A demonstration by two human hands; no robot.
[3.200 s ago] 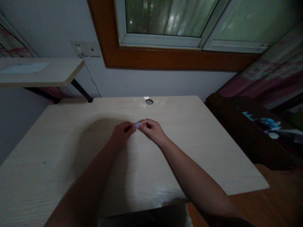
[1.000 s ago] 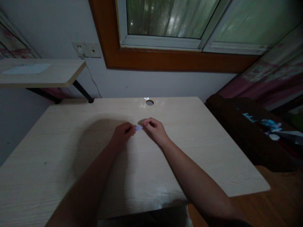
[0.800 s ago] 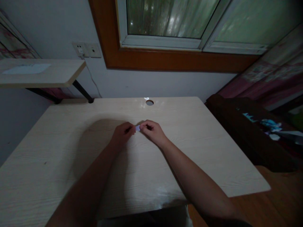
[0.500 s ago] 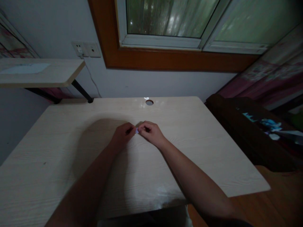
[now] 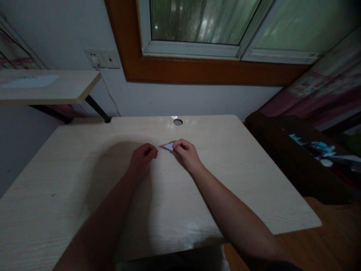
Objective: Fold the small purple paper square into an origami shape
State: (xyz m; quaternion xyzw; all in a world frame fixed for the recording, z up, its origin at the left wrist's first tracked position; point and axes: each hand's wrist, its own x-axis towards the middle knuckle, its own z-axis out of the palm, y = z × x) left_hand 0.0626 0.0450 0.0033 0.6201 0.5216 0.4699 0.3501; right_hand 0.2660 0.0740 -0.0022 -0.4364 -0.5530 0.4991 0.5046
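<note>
A small pale lilac piece of folded paper (image 5: 168, 146), pointed at its left end, sticks out from the fingertips of my right hand (image 5: 187, 152). My right thumb and fingers pinch its right end, which they hide. To the left of the paper's tip, my left hand (image 5: 143, 156) is curled with its fingers closed and a small gap between it and the paper. Nothing shows in the left fingers. Both hands are just over the light wood-grain table (image 5: 225, 180).
A round cable hole (image 5: 178, 122) is near the table's back edge. At the left stands a raised shelf (image 5: 56, 90) on black legs. Behind are a wall socket (image 5: 103, 59) with a plugged-in cord and a window. A dark piece of furniture (image 5: 284, 158) stands at the right.
My left hand has let go of the paper and drawn slightly left. My right hand has moved a little right and away from me with the paper, more of which now shows.
</note>
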